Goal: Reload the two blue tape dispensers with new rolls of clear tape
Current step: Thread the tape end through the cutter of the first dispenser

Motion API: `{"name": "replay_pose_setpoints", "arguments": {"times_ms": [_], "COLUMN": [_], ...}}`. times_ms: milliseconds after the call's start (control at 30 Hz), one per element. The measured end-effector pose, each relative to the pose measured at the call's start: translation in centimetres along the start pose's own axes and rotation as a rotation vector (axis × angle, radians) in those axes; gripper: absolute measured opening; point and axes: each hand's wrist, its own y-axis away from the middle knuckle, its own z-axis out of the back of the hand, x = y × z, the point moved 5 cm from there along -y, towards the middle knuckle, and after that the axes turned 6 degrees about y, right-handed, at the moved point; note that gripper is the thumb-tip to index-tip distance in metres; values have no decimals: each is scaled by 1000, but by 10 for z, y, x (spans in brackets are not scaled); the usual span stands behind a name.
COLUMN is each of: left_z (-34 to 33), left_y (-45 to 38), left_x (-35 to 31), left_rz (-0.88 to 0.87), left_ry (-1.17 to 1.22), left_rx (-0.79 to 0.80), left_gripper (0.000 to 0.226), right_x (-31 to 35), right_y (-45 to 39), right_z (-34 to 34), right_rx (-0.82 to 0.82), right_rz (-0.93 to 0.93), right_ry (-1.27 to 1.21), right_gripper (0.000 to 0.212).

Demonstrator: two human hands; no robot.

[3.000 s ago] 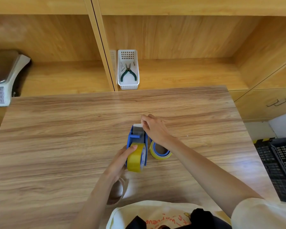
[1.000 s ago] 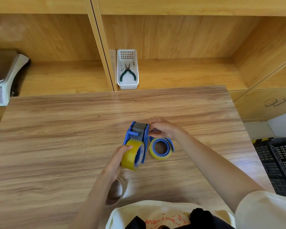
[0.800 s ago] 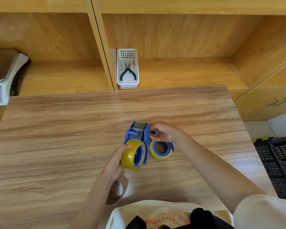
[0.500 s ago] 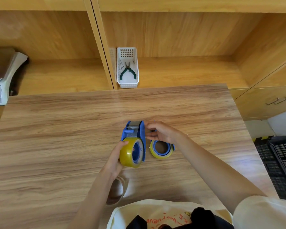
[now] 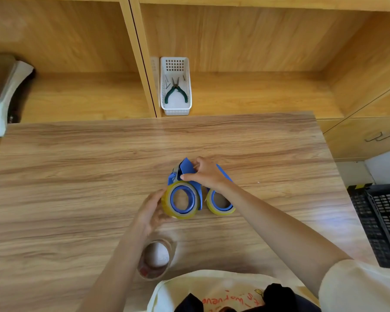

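upside-down red lettering on the cream shirt (image 5: pixel 223 291), not legible.

cream short-sleeved T-shirt (image 5: pixel 358 287) | orange handwritten lettering (image 5: pixel 232 299) across chest | black patch (image 5: pixel 277 293) on front | forearms bare, no watch

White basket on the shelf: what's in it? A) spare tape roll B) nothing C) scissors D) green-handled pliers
D: green-handled pliers lie in the white basket, with a few small, thin metal pieces beside them.
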Motion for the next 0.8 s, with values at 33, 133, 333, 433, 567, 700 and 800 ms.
{"name": "replay_pose_setpoints", "arguments": {"times_ms": [33, 133, 333, 433, 567, 700, 800], "left_z": [7, 15, 18, 21, 23, 26, 27], "left_y": [-3, -7, -19, -26, -34, -36, -37], "left_x": [-1, -4, -10, -11, -12, -11, -10], "left_rz": [-41, -180, -353, -401, -411, -423, -429], "left_ry": [-57, -192, -718, -861, -926, -921, -919], "left_rx": [-54, -143, -175, -209, -228, -227, -214], "left_gripper": [12, 9, 41, 45, 47, 47, 49], "right_x": [3, 15, 21, 24, 26, 21, 17], "right_y": [-2, -6, -21, -25, -29, -31, -33], "right_z": [-1, -8, -31, -37, -40, -41, -41], "right_rx": [-32, -73, -88, -91, -84, -82, -66], "right_rz": [16, 29, -52, -67, -65, -57, -55], "right_ry": [77, 183, 275, 294, 309, 290, 267], "right_gripper": [49, 47, 52, 55, 59, 67, 65]}}
